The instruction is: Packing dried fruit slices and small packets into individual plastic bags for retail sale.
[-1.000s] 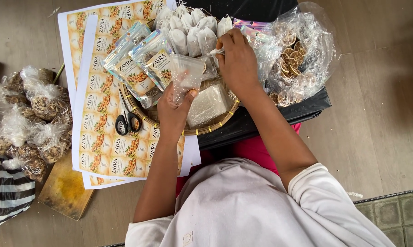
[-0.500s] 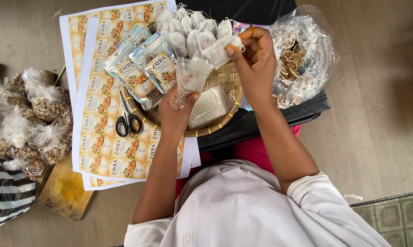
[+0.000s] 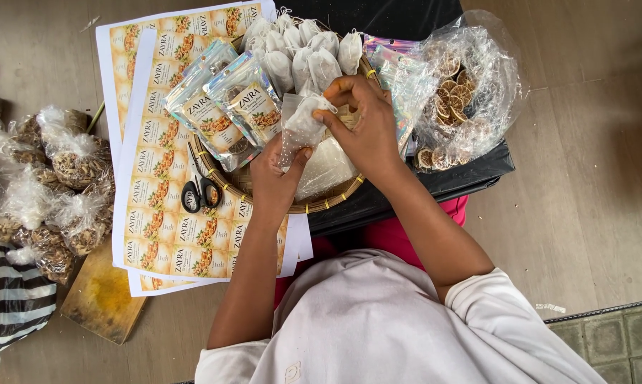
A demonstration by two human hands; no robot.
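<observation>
Right hand (image 3: 367, 131) has dropped from the tray's far edge to mid-tray, pinching a small white sachet (image 3: 308, 114) at the mouth of the clear pouch (image 3: 296, 139). Left hand (image 3: 278, 174) grips the pouch from below, over the woven tray (image 3: 335, 199).

Risk: the soft pouch mouth may fold shut, so the sachet snags or drops onto the tray.

Count: roughly nine more white sachets (image 3: 300, 50) at the tray's far rim, three labelled filled pouches (image 3: 228, 107), one pair of scissors (image 3: 196, 188), two label sheets (image 3: 164, 213).
</observation>
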